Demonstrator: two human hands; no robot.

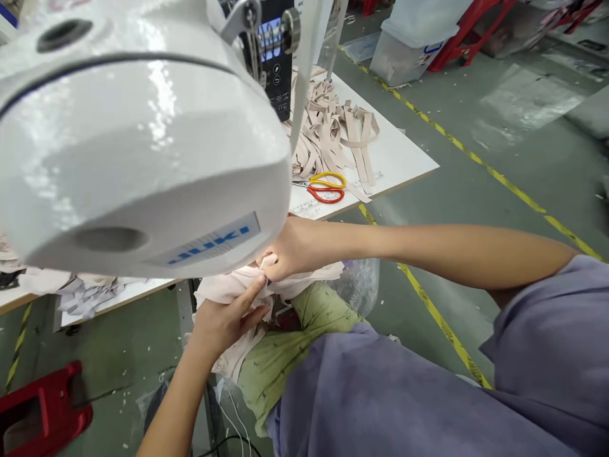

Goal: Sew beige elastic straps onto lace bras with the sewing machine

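Pale pink fabric (223, 287) lies bunched below the white sewing machine head (143, 158), hanging down over the lap. My left hand (228, 324) grips the fabric's near side, its index finger stretched along it toward the other hand. Close beside it on the right, my right hand (288, 251) is closed on the same fabric, with a small fold showing at its fingertips. The machine head hides part of the right hand's fingers and the fabric's far side.
Scissors with yellow and red handles (327, 188) and a heap of beige strips (328, 120) lie on the white table (404, 158). A red stool (57, 406) stands at lower left. Plastic bins (409, 51) are at the upper right; cloth scraps (90, 292) lie left.
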